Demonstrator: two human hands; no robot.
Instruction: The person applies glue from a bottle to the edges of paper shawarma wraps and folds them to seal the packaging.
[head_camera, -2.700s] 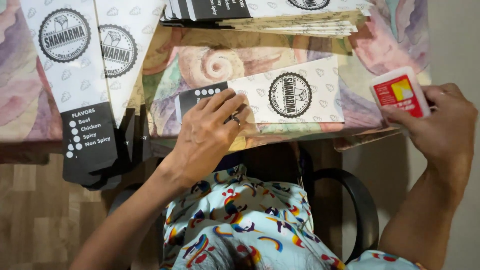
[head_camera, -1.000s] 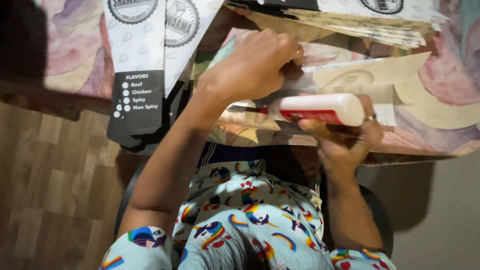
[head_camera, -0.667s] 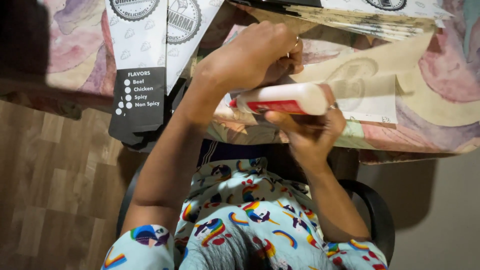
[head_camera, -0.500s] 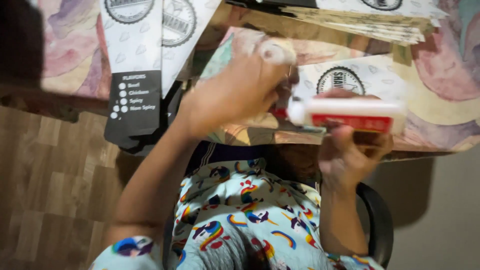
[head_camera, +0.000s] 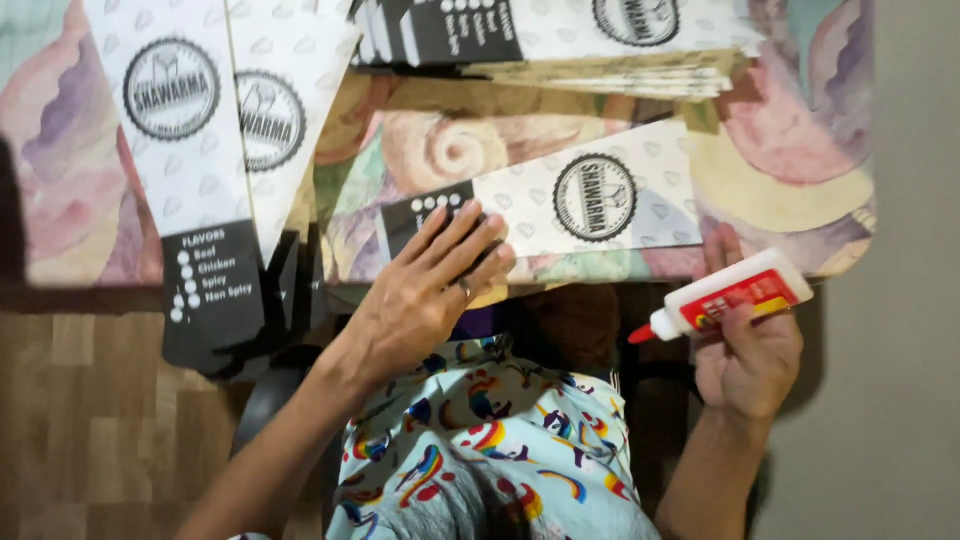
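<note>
Now hold the paper sleeve (head_camera: 560, 205) flat on the desk (head_camera: 790, 150), left hand (head_camera: 425, 295) spread with fingers pressed on its black end. Keep that pressure even (a shifted sleeve probably means a crooked seam). Right hand (head_camera: 745, 345), well apart at the desk edge, grip closed around the white glue bottle (head_camera: 725, 295), red nozzle aimed back toward the left hand. Bring the nozzle low over the sleeve's near edge; squeeze lightly.
</note>
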